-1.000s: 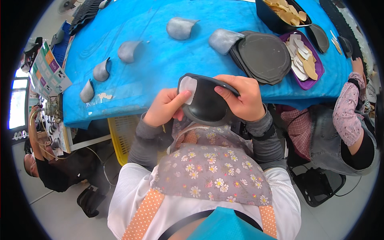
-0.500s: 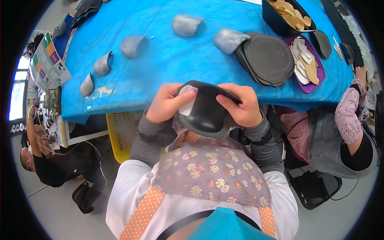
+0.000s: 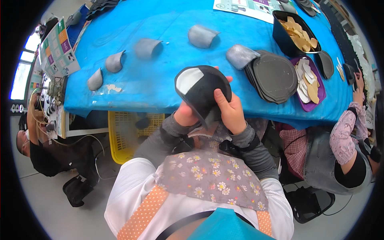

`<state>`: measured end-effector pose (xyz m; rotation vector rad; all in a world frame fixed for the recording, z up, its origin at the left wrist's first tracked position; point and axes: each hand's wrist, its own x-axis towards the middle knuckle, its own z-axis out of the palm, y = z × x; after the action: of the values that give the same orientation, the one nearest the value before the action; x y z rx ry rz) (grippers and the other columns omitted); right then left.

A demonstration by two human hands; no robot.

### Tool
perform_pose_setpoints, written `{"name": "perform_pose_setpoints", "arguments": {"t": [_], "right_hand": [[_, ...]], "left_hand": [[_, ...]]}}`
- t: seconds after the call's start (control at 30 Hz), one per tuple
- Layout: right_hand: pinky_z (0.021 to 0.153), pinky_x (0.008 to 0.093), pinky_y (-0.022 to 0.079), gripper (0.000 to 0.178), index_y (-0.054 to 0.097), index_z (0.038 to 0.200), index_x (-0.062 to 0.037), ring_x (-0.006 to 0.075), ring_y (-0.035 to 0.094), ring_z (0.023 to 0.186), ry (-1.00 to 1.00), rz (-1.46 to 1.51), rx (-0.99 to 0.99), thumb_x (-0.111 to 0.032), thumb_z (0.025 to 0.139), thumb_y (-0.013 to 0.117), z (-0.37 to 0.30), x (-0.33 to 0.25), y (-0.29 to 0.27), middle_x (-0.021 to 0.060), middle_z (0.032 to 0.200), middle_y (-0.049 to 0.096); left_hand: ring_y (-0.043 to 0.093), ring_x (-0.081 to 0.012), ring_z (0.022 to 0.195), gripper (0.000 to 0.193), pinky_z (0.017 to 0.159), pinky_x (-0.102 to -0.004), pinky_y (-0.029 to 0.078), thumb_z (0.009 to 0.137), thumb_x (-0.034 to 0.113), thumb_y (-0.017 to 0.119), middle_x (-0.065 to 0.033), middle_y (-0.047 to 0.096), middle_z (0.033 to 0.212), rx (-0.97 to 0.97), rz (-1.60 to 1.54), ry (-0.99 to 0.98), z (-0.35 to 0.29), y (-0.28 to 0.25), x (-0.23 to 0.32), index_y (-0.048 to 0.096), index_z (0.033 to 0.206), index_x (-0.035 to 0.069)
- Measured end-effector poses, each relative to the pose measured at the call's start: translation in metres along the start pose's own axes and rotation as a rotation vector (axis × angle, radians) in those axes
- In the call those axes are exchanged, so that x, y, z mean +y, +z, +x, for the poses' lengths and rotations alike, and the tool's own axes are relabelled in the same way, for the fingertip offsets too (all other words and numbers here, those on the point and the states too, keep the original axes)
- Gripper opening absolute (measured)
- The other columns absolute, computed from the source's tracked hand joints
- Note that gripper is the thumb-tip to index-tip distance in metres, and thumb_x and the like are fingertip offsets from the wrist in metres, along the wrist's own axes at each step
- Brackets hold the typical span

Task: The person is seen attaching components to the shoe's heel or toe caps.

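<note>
A black moulded foam cup (image 3: 208,90), curved and with a flat rim, is held up at the near edge of the table, tilted. A white patch (image 3: 189,81) lies on its upper left part. My right hand (image 3: 232,113) grips the cup's right side, thumb on the face and other fingers behind. My left hand (image 3: 185,115) holds the cup from below left, its fingers mostly hidden by it. To the right lies a stack of dark grey foam pads (image 3: 276,76), a silver-grey curved shell (image 3: 241,56) resting against its left edge.
Several grey curved shells (image 3: 203,36) are spread over the blue table cover (image 3: 160,86). A black bin (image 3: 276,36) of tan pieces and a purple tray (image 3: 309,107) of white and tan pieces stand right. A yellow crate (image 3: 116,140) sits below the table. Co-workers are at both sides.
The black cup has been turned and tipped, and the white patch now faces up on it. My left thumb has left the patch, and that hand has shifted below the cup.
</note>
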<state>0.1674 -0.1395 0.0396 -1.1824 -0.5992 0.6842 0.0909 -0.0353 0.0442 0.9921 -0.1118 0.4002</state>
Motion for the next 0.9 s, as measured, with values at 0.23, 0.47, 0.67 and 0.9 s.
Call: {"name": "perform_pose_setpoints", "arguments": {"t": [0.23,0.47,0.67,0.9], "right_hand": [[0.050,0.0228,0.041,0.037,0.063,0.079,-0.0010,0.0078,0.053,0.054,0.295,-0.228,-0.239,-0.033,0.096,0.057,0.004,0.006,-0.005,0.0013,0.062,0.059],[0.050,0.0231,0.039,0.037,0.063,0.076,-0.0029,0.0073,0.052,0.052,0.261,-0.175,-0.144,-0.034,0.096,0.058,0.000,0.015,-0.003,0.0010,0.059,0.058],[0.047,0.0255,0.039,0.038,0.063,0.073,-0.0022,0.0099,0.054,0.050,0.202,-0.333,-0.111,-0.033,0.095,0.059,0.000,0.014,0.005,0.0025,0.057,0.060],[0.049,0.0245,0.039,0.039,0.066,0.073,-0.0001,0.0075,0.054,0.056,0.040,-0.150,0.121,-0.030,0.097,0.057,0.001,0.021,0.020,0.0014,0.063,0.062]], "left_hand": [[0.046,-0.0337,0.124,0.103,0.093,-0.0428,0.049,0.068,0.062,0.069,-0.0224,0.046,0.133,0.040,-0.174,-0.046,0.002,-0.011,0.020,0.029,0.141,0.001],[0.053,-0.0250,0.115,0.093,0.085,-0.0329,0.052,0.071,0.042,0.080,-0.0164,0.048,0.133,-0.063,-0.100,-0.107,-0.004,-0.014,0.016,0.032,0.140,0.001],[0.054,-0.0204,0.114,0.097,0.093,-0.0336,0.048,0.075,0.043,0.078,-0.0151,0.046,0.135,-0.065,0.023,-0.157,-0.019,-0.025,0.017,0.026,0.144,0.001],[0.051,-0.0135,0.107,0.084,0.088,-0.0304,0.046,0.081,0.015,0.076,-0.0083,0.051,0.129,0.267,0.479,0.148,-0.033,-0.010,0.007,0.025,0.147,0.003]]}}
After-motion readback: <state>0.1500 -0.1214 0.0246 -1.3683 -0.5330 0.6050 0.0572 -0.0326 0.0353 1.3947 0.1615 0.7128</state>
